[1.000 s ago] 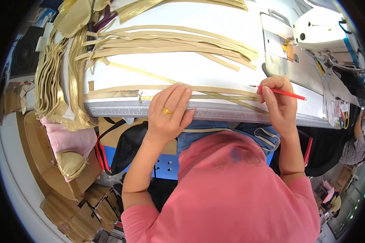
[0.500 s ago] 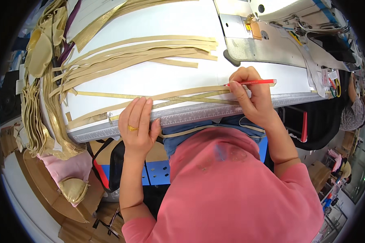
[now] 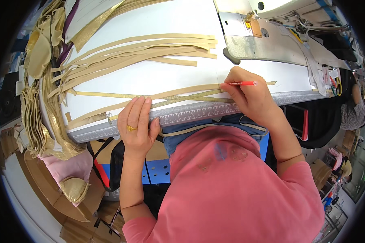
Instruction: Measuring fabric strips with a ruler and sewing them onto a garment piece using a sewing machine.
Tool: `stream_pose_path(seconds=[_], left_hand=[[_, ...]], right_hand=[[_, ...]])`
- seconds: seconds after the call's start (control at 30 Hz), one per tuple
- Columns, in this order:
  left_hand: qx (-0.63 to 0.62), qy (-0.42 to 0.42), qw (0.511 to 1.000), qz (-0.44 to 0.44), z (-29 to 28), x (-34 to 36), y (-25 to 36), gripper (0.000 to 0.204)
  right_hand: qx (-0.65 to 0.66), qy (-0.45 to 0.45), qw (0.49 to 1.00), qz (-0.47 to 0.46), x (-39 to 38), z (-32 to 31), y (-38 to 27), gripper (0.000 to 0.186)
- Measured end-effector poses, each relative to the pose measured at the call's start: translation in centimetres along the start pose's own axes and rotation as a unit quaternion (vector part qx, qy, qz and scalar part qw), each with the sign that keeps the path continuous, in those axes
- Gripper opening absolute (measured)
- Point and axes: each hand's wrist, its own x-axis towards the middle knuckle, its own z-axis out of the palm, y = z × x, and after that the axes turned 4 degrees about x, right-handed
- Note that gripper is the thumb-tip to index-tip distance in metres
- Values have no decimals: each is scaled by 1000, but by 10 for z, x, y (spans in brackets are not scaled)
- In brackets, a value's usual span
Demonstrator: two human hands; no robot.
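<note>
My left hand (image 3: pixel 137 128) lies with its fingers stretched out over a beige fabric strip (image 3: pixel 178 93) near the table's front edge. A yellow ring is on one finger. In my right hand (image 3: pixel 252 96) a red pencil (image 3: pixel 244 83) is pinched, its tip end at the beige strip's upper edge. Narrow gold strips (image 3: pixel 202 95) cross each other between my hands. Below them a grey metal ruler (image 3: pixel 198 114) runs along the front edge, and my left hand reaches over it.
Several loose beige strips (image 3: pixel 150 52) lie farther back on the white tabletop (image 3: pixel 129 77). Bundled gold and beige fabric (image 3: pixel 38 117) hangs at the left. A sewing machine (image 3: pixel 267 44) occupies the back right. Scissors (image 3: pixel 336 87) are near the right end.
My right hand has slid a little to the left along the strip, and the pencil with it. The left hand stays in place.
</note>
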Motion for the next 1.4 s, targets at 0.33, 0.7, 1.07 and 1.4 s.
stream_pose_path(seconds=[0.33,0.7,1.07,1.4], left_hand=[[-6,3,1000,5,-2,0,1,38],[3,-12,1000,-6,-4,2,2,41],[80,-71,992,-61,-66,24,-65,37],[-1,-61,990,-129,-88,43,-157,14]], right_hand=[[74,-87,993,-17,0,-15,4,3],[-22,32,999,-35,-13,-14,18,21],[-87,5,995,-58,-3,-11,16,15],[-242,46,965,-94,51,-4,12,23]])
